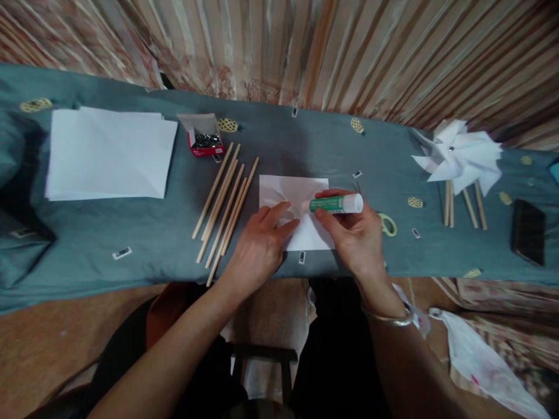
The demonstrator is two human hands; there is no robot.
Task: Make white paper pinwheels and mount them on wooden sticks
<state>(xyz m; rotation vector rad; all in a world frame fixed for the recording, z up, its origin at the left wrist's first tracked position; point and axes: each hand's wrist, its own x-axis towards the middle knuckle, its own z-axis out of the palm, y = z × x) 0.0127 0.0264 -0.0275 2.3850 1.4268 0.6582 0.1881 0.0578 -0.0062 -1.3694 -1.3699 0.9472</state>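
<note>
A square sheet of white paper (305,233) lies on the cloth in front of me, with faint curved folds near its middle. My left hand (262,238) rests on its left part, thumb and forefinger apart and pressing on the paper. In my right hand (353,233) is a green and white glue stick (332,204), held sideways between thumb and fingers. Its left end is at the middle of the paper; whether it touches is too blurred to tell. Yellow-green scissors (388,225) lie just right of my right hand, their blades partly hidden.
Several wooden sticks (222,212) lie left of the paper. Beyond them stand an open red box of small metal pieces (206,139) and a stack of white paper (111,154). Paper pinwheels on sticks (463,154) and a dark phone (528,231) are at the right.
</note>
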